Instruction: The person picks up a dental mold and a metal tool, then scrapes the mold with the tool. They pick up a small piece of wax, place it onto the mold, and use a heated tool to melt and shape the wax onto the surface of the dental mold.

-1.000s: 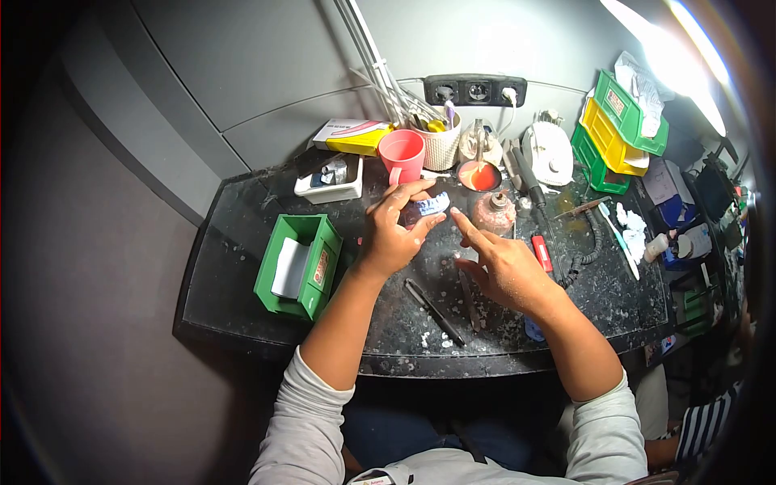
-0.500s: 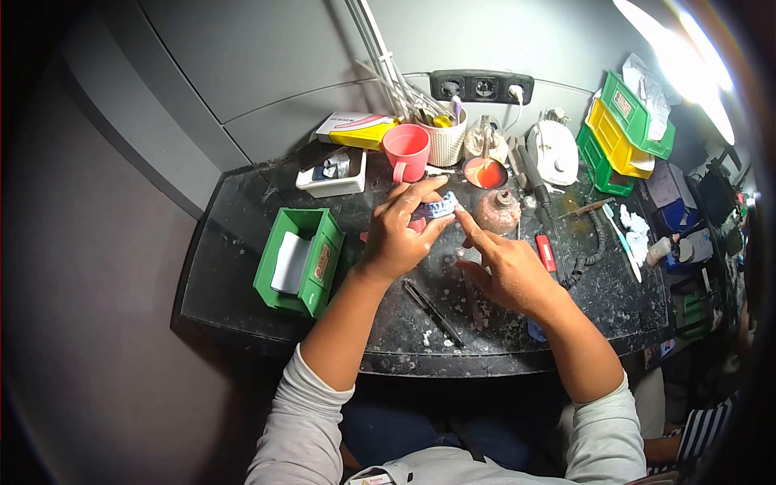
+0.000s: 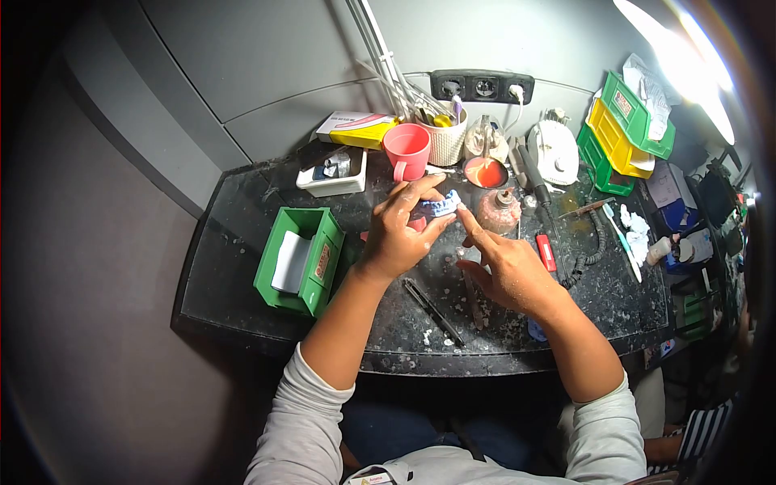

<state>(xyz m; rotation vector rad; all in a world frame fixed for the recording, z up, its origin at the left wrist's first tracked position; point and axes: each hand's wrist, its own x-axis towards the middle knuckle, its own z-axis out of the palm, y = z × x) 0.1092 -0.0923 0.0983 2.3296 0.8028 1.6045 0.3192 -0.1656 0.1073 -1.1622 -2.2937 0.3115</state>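
My left hand (image 3: 398, 229) is closed around a white and blue dental cast (image 3: 441, 206), gripping it between fingers and thumb above the bench. Teeth show along the cast's upper edge, and part of it is hidden behind the fingers. Against its right end rests the index fingertip of my right hand (image 3: 511, 271). The thumb of that hand stands apart, with nothing held. A little pink (image 3: 417, 224) shows between my left fingers and thumb; I cannot make out what it is. Just right of the cast stands a glass jar (image 3: 499, 212) with pinkish, crusted contents.
A green bin (image 3: 299, 263) with white paper stands left, before a white tray (image 3: 331, 179) and pink mug (image 3: 406, 151). An orange-red dish (image 3: 486, 172) sits behind the jar. A black pen-like tool (image 3: 434, 313), red object (image 3: 546, 252) and toothbrush (image 3: 622, 242) lie on the black bench (image 3: 242, 250).
The cast and my right index fingertip have shifted very slightly. My arms and the things on the bench look the same.
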